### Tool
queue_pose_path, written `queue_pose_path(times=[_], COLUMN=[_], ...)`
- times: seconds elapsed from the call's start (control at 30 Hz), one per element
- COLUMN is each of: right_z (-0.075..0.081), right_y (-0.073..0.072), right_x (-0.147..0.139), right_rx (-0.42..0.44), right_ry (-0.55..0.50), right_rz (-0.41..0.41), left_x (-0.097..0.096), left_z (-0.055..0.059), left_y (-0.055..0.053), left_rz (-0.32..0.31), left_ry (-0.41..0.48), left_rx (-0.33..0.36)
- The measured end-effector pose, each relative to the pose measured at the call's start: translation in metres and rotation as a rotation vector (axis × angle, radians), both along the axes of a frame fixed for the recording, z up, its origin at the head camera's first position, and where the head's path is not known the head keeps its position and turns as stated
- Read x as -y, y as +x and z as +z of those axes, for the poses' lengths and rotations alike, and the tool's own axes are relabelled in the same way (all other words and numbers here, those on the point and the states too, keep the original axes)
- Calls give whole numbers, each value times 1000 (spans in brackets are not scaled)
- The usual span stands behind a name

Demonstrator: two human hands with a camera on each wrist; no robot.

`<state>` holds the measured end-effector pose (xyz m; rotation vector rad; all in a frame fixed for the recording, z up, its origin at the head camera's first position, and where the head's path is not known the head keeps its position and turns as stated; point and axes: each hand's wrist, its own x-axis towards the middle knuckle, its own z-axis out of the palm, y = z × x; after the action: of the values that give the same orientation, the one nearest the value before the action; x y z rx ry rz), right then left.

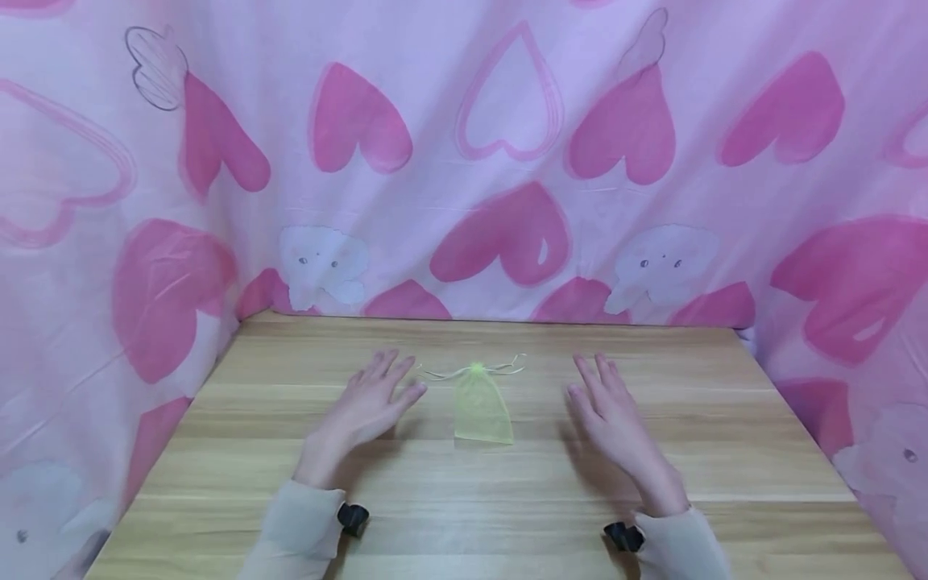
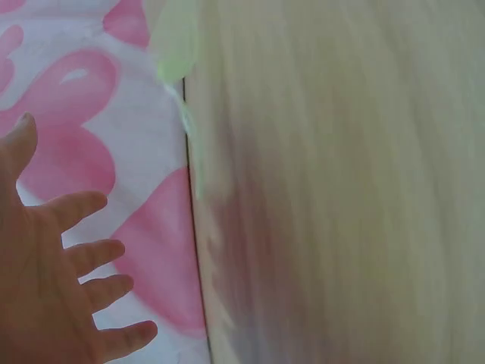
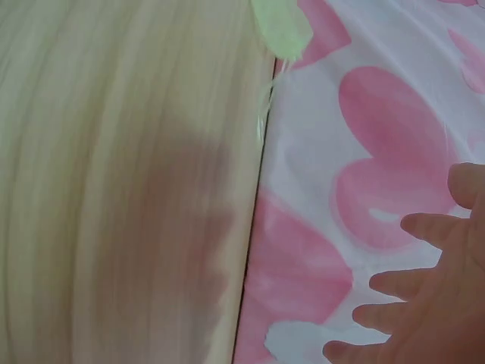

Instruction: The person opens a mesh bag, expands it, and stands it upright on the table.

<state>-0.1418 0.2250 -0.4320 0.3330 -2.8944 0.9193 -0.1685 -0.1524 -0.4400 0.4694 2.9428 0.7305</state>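
A small yellow-green mesh drawstring bag point(image 1: 482, 408) lies flat on the wooden table, its neck gathered at the far end and pale cords spread to both sides. To its left, my left hand point(image 1: 372, 403) hovers with fingers spread, apart from the bag. On the other side my right hand point(image 1: 607, 405) is held the same way, touching nothing. In the left wrist view, part of the bag point(image 2: 176, 42) shows at the top, away from the spread fingers point(image 2: 98, 258). The right wrist view also catches the bag point(image 3: 284, 29) near its top edge, with the fingers point(image 3: 405, 282) at lower right.
The wood-grain table point(image 1: 464, 515) reaches back to a pink curtain point(image 1: 435, 185) printed with hearts, which also hangs along both sides. Each sleeve has a dark band or device at the cuff, one at the left wrist point(image 1: 353, 519) and one at the right wrist point(image 1: 623, 536).
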Motion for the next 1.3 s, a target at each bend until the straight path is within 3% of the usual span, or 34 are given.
queue_pose_path(times=[0.43, 0.67, 1.03, 1.3], right_z=[-14, -19, -23, -33], right_y=[-17, -28, -39, -47], right_x=[36, 56, 83, 93], right_rx=[91, 91, 175, 251], right_ry=[-279, -402, -503, -562], right_rz=[39, 55, 21, -42], left_x=[-43, -60, -78, -84], left_z=[-13, -17, -19, -26], left_y=[-10, -16, -24, -27], left_rz=[-34, -75, -7, 11], left_ry=[65, 160, 302, 351], left_rx=[61, -5, 38, 56])
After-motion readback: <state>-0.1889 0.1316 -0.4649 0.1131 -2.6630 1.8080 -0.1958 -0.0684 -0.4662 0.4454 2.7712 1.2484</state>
